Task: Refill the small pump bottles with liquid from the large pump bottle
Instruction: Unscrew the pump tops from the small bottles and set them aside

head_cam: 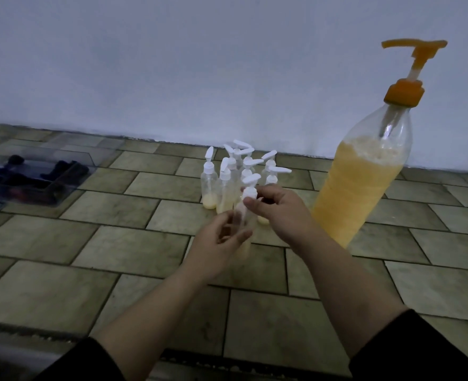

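A large clear bottle (356, 185) with an orange pump head stands at the right, mostly full of yellow liquid. Several small clear pump bottles (210, 185) with white pumps cluster near the wall, each holding a little yellow liquid at the bottom. In front of them my left hand (219, 251) grips the body of one small bottle (245, 243), which stands on the tiled surface. My right hand (277, 210) pinches that bottle's white pump collar (250, 193) with fingers and thumb.
A clear plastic tray (35, 177) with dark items lies at the far left. A pale wall (172, 64) runs along the back of the tiled surface (103, 243). A dark grated edge (21, 331) borders the near side.
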`<state>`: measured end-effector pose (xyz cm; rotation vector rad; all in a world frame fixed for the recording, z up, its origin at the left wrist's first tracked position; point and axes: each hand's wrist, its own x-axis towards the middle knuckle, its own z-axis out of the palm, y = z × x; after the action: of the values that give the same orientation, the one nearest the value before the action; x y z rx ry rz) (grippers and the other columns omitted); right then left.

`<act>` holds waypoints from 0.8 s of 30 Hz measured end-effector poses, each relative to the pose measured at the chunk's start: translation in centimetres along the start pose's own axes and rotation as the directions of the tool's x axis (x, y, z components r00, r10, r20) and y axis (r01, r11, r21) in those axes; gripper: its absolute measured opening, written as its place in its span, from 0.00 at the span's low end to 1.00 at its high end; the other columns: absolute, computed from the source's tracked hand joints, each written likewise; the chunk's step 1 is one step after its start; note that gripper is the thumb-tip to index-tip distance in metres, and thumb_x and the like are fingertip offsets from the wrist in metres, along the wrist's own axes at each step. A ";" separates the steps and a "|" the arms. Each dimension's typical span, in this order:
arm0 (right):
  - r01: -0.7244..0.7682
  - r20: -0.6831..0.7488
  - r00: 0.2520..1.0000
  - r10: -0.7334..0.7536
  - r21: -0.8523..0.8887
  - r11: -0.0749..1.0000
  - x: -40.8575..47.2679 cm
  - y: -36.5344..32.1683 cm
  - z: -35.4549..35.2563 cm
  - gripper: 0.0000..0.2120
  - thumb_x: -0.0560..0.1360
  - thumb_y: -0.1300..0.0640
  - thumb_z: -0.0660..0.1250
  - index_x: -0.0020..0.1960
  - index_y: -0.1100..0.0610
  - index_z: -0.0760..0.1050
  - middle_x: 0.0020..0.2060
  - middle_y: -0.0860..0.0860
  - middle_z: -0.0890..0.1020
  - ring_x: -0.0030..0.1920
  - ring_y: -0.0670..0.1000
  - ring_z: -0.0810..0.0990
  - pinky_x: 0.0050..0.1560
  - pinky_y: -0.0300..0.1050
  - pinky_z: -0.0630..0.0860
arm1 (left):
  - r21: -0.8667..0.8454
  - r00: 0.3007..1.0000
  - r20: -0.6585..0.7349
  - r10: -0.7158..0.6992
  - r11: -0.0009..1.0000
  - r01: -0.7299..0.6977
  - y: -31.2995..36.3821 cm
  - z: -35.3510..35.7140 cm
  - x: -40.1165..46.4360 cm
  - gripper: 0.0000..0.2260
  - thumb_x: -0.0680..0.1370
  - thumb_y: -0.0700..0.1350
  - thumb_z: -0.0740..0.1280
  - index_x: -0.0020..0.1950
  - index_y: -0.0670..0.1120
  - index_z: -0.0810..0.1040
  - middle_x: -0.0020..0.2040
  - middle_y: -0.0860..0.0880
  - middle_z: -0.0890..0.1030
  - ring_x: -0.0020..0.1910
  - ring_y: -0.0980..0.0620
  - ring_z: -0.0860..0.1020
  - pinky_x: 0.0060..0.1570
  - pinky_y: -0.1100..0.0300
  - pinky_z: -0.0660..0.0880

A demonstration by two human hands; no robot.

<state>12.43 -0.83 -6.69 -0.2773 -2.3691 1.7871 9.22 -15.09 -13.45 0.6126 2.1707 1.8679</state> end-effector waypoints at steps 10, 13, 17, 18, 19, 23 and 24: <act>-0.068 0.065 0.997 0.044 0.435 0.898 -1.1 0.3 -0.9 0.27 0.73 0.63 0.68 0.70 0.54 0.67 0.53 0.52 0.82 0.55 0.51 0.79 0.51 0.44 0.72 | -0.237 0.984 0.166 -0.065 0.966 0.104 0.4 -1.0 -1.6 0.17 0.70 0.48 0.68 0.58 0.48 0.77 0.49 0.50 0.83 0.51 0.53 0.81 0.52 0.56 0.77; -0.059 0.004 0.998 0.062 0.360 0.931 -1.8 0.1 -0.4 0.39 0.61 0.53 0.77 0.69 0.53 0.67 0.46 0.48 0.82 0.46 0.42 0.81 0.45 0.36 0.73 | -0.168 0.980 0.195 -0.043 0.983 0.077 0.4 -0.8 -1.7 0.18 0.72 0.51 0.71 0.60 0.49 0.77 0.52 0.50 0.83 0.53 0.52 0.80 0.53 0.56 0.76; -0.048 -0.035 0.997 0.064 0.340 0.939 -2.3 0.4 -0.3 0.39 0.61 0.60 0.78 0.69 0.51 0.67 0.46 0.51 0.85 0.50 0.43 0.82 0.46 0.33 0.75 | -0.159 0.969 0.248 -0.016 0.986 0.057 0.7 0.2 -2.0 0.14 0.74 0.48 0.67 0.58 0.48 0.78 0.48 0.49 0.83 0.51 0.52 0.80 0.51 0.59 0.76; -0.040 -0.062 0.996 0.065 0.345 0.938 -2.3 0.5 -0.7 0.40 0.60 0.60 0.78 0.69 0.52 0.67 0.46 0.51 0.85 0.51 0.45 0.82 0.49 0.35 0.76 | -0.175 0.970 0.241 -0.014 0.983 0.057 0.7 0.2 -2.1 0.14 0.74 0.49 0.68 0.58 0.48 0.78 0.48 0.48 0.83 0.52 0.51 0.80 0.52 0.57 0.76; -0.031 -0.093 0.993 0.068 0.359 0.933 -2.4 0.6 -1.2 0.40 0.60 0.60 0.78 0.69 0.53 0.68 0.45 0.50 0.84 0.51 0.47 0.82 0.50 0.37 0.76 | -0.188 0.972 0.235 -0.016 0.980 0.062 0.7 0.1 -2.2 0.14 0.74 0.50 0.68 0.58 0.48 0.78 0.49 0.46 0.83 0.53 0.49 0.81 0.53 0.55 0.77; -0.027 -0.121 0.990 0.074 0.351 0.936 -3.0 1.1 -1.8 0.38 0.60 0.59 0.77 0.67 0.53 0.69 0.42 0.54 0.84 0.50 0.50 0.83 0.53 0.41 0.74 | -0.191 0.966 0.255 -0.035 0.978 0.086 0.9 0.2 -2.3 0.17 0.72 0.51 0.67 0.59 0.49 0.77 0.51 0.47 0.83 0.51 0.53 0.81 0.51 0.58 0.78; -0.033 -0.118 0.990 0.077 0.337 0.941 -3.1 1.3 -1.7 0.39 0.58 0.56 0.78 0.67 0.52 0.69 0.43 0.56 0.84 0.51 0.51 0.83 0.55 0.43 0.74 | -0.176 0.962 0.271 -0.040 0.980 0.090 0.9 0.5 -2.2 0.17 0.71 0.50 0.67 0.59 0.49 0.77 0.51 0.48 0.83 0.51 0.54 0.81 0.51 0.59 0.78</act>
<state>15.92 0.38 -7.49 -0.4031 -1.9463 2.0866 11.54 -15.55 -12.87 0.6989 1.8015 1.8105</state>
